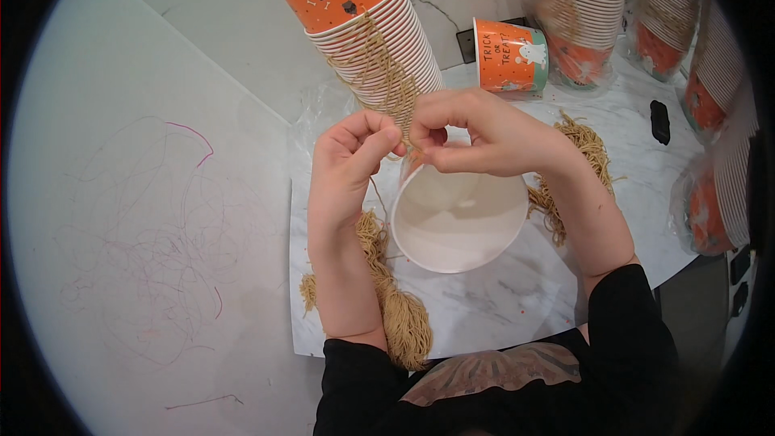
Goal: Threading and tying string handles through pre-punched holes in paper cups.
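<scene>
Both hands meet above the far rim of a wide paper tub, whose white inside faces me. My left hand pinches a thin tan string between thumb and fingertips. A loose length of the string hangs below that hand, beside the tub. Fingers curled, my right hand pinches at the same spot, a short gap from the left fingertips. Tan strands show between the two hands. Right behind them leans a tall stack of nested paper tubs, with tan string draped down its side.
A bundle of tan string lies by my left forearm, another bundle beyond my right. One orange tub lies on its side. Wrapped tub stacks line the right. A black object rests nearby. A scribbled white wall borders the left.
</scene>
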`<state>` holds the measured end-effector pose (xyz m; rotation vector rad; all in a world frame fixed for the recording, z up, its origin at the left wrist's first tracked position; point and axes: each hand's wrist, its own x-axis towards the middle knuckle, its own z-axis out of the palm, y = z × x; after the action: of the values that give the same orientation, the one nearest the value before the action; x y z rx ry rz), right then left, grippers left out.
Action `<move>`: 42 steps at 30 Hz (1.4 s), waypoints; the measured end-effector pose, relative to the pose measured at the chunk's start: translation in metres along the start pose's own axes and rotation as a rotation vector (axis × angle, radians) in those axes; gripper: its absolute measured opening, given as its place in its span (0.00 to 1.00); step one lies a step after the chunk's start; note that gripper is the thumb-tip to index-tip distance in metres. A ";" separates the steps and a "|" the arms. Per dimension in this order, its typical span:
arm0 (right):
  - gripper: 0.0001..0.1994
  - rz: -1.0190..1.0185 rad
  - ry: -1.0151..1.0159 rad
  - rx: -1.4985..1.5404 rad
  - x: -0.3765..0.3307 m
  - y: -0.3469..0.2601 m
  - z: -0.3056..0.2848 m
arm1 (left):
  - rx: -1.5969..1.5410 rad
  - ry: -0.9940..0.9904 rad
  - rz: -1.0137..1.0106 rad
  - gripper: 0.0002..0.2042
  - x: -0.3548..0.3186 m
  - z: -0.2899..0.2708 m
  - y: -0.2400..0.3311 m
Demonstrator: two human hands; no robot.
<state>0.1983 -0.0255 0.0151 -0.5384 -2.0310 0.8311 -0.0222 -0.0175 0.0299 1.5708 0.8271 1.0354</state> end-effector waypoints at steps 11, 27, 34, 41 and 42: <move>0.04 0.033 -0.143 0.055 -0.005 0.004 -0.014 | -0.031 -0.129 0.015 0.04 0.000 0.007 -0.002; 0.08 0.151 0.039 0.245 0.001 0.010 -0.009 | -0.088 -0.089 0.029 0.06 -0.001 0.014 -0.002; 0.06 0.159 0.069 0.282 0.002 0.006 -0.007 | -0.080 -0.076 0.013 0.06 -0.001 0.012 0.000; 0.04 0.106 0.051 0.178 0.003 0.008 -0.005 | -0.126 -0.032 0.033 0.20 -0.002 0.008 0.002; 0.04 0.113 0.046 0.171 0.003 0.008 -0.004 | -0.126 -0.031 0.033 0.20 -0.002 0.009 0.002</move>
<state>0.2004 -0.0166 0.0125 -0.5738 -1.8803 1.0392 -0.0144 -0.0236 0.0305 1.4942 0.7034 1.0638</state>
